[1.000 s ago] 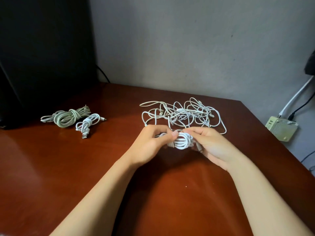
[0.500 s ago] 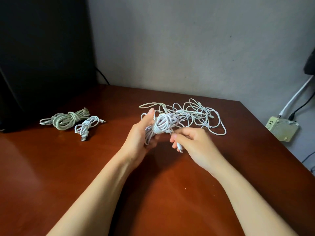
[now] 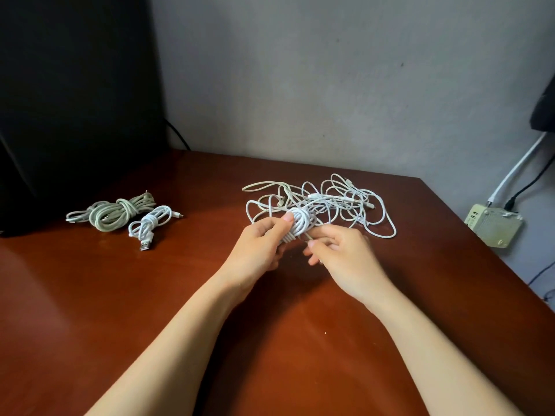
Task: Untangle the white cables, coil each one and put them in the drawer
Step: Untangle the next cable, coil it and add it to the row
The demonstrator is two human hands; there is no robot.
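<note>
Above the middle of the table (image 3: 120, 295), the left hand (image 3: 261, 244) grips a coiled cable (image 3: 300, 222), thumb on top. The right hand (image 3: 345, 253) pinches its loose end. The tangle (image 3: 345, 202) lies just behind, toward the back edge. Two tied bundles (image 3: 117, 213) rest near the left edge.

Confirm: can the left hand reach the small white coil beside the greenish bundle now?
Probably not yet: the left hand grips the half-wound coil. Freed, likely yes: nothing stands on the table between it and the small white coil.
</note>
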